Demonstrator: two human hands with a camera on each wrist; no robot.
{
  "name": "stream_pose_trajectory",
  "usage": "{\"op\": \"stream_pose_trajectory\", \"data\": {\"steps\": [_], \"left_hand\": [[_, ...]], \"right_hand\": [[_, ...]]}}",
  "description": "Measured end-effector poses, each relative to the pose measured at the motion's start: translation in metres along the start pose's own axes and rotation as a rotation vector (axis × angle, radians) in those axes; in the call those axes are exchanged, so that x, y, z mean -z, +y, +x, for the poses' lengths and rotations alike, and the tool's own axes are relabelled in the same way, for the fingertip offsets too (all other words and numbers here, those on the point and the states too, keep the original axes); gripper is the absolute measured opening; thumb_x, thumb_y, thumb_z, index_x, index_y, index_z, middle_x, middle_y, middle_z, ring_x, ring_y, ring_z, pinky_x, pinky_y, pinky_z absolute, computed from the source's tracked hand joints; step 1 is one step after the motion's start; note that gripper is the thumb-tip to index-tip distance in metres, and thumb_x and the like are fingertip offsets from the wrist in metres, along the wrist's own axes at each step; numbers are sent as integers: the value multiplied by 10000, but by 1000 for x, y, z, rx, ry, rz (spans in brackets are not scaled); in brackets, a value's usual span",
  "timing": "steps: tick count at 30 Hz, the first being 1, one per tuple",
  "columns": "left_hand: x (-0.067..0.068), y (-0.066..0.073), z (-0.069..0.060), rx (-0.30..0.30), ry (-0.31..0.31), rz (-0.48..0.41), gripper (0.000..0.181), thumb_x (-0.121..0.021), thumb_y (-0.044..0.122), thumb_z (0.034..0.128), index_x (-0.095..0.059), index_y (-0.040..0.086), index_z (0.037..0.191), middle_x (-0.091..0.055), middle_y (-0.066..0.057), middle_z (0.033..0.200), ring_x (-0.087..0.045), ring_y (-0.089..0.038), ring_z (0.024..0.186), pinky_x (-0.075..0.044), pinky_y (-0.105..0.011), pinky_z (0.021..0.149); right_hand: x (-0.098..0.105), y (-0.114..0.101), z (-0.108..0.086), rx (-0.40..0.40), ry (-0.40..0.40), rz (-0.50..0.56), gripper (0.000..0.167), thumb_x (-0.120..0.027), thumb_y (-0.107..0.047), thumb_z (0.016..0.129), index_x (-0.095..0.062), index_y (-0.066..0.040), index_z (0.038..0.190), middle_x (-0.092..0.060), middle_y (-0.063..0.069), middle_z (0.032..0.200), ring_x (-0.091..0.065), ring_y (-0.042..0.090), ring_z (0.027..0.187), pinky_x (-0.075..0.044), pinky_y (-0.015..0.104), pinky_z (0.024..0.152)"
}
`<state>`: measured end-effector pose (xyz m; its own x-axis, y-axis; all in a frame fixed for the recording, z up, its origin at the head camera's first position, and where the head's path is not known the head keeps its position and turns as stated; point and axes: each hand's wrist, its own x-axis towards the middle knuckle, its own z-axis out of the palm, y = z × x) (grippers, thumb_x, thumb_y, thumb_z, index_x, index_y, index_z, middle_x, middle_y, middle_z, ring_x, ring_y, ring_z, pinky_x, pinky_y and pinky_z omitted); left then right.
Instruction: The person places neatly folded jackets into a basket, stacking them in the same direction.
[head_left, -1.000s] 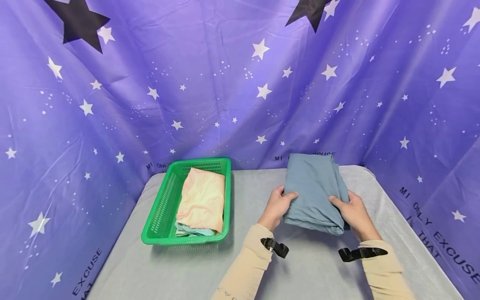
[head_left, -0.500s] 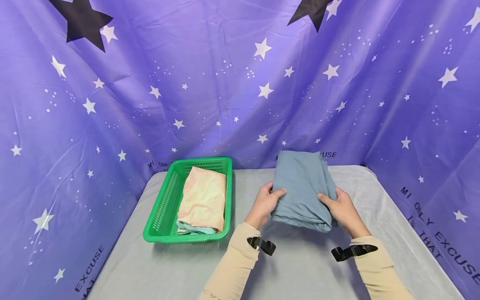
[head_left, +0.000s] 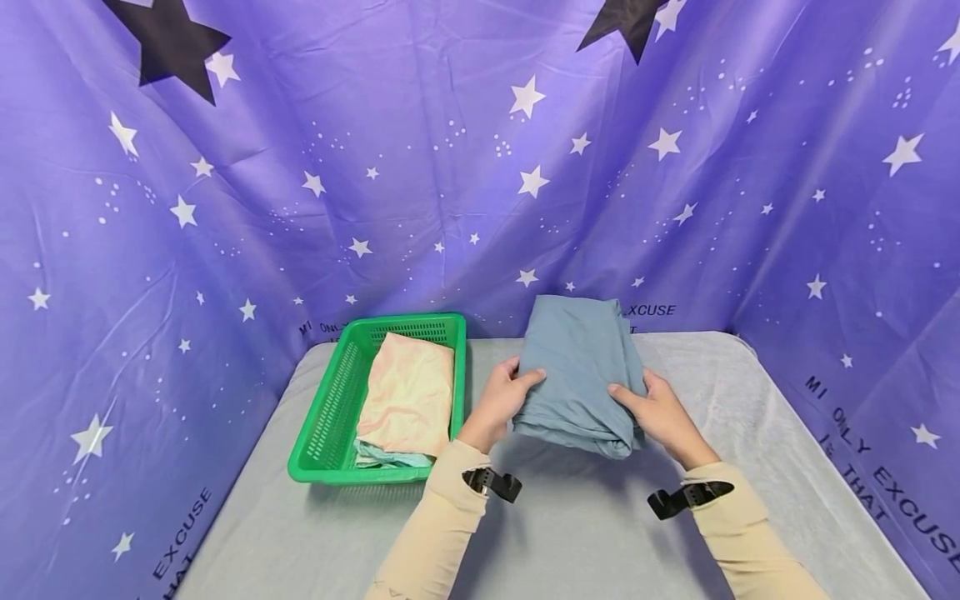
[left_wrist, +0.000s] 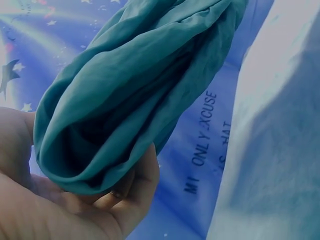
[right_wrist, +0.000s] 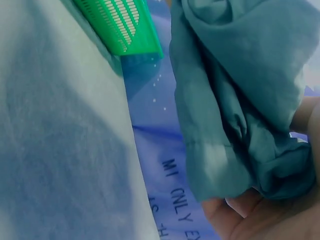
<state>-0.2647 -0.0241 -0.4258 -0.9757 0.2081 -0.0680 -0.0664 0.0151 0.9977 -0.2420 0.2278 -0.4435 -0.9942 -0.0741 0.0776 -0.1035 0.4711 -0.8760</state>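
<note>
A folded blue-grey cloth (head_left: 577, 367) is held up above the table between both hands. My left hand (head_left: 501, 402) grips its left edge, thumb on top and fingers underneath. On the opposite edge my right hand (head_left: 666, 417) holds it the same way. The left wrist view shows the rolled layers of the cloth (left_wrist: 125, 105) resting in the curled fingers. In the right wrist view, loose folds of the cloth (right_wrist: 225, 125) hang over the fingers. Left of the hands stands a green basket (head_left: 322, 477), with a folded peach cloth (head_left: 408, 392) lying inside on a light teal cloth (head_left: 393, 457).
The table has a grey cover (head_left: 570, 533). Purple curtains (head_left: 420, 183) with white stars surround its back and sides. A black strap (head_left: 491, 483) is on the left wrist and another black strap (head_left: 690, 498) on the right.
Both hands have carried the folded blue-grey cloth leftward, closer to the green basket. Their hold on it looks the same. The basket and the cloths inside stay put.
</note>
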Motion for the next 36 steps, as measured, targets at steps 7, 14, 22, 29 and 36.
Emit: {"op": "stream_pose_trajectory", "data": {"steps": [7, 14, 22, 29, 36], "left_hand": [[21, 8, -5, -18, 4, 43, 416, -641, 259, 1002, -608, 72, 1372, -673, -138, 1187, -633, -182, 976, -523, -313, 851], [41, 15, -11, -19, 20, 86, 432, -628, 273, 1018, -593, 78, 1402, -663, -161, 1218, -641, -207, 1011, -525, -344, 884], [59, 16, -18, -26, 41, 134, 430, -615, 241, 1026, -572, 82, 1423, -662, -171, 1215, -648, -229, 1025, -520, -360, 899], [80, 16, -21, -21, 46, 153, 445, -613, 234, 1026, -558, 73, 1437, -651, -185, 1261, -649, -270, 1104, -520, -427, 969], [104, 13, -26, 2, 81, 148, 439, -610, 222, 1026, -564, 70, 1435, -645, -184, 1251, -648, -254, 1083, -526, -411, 959]], "right_hand": [[-9, -13, 6, 44, -38, -16, 577, -601, -292, 1038, -459, 55, 1477, -590, 253, 1408, -567, 313, 1254, -488, 376, 1016], [-21, -24, 11, 87, -82, 38, 590, -616, -246, 1033, -426, 65, 1498, -562, 275, 1441, -555, 353, 1305, -452, 499, 1100], [-35, -29, 19, 140, -111, 2, 534, -614, -238, 1035, -467, 46, 1463, -607, 247, 1392, -602, 321, 1249, -475, 507, 1084], [-52, -39, 23, 139, -119, -8, 561, -640, -236, 1016, -447, 41, 1464, -552, 256, 1438, -535, 374, 1342, -431, 547, 1135], [-72, -52, 29, 103, -148, 5, 583, -630, -262, 1020, -406, -9, 1496, -533, 226, 1470, -507, 374, 1381, -413, 552, 1154]]}}
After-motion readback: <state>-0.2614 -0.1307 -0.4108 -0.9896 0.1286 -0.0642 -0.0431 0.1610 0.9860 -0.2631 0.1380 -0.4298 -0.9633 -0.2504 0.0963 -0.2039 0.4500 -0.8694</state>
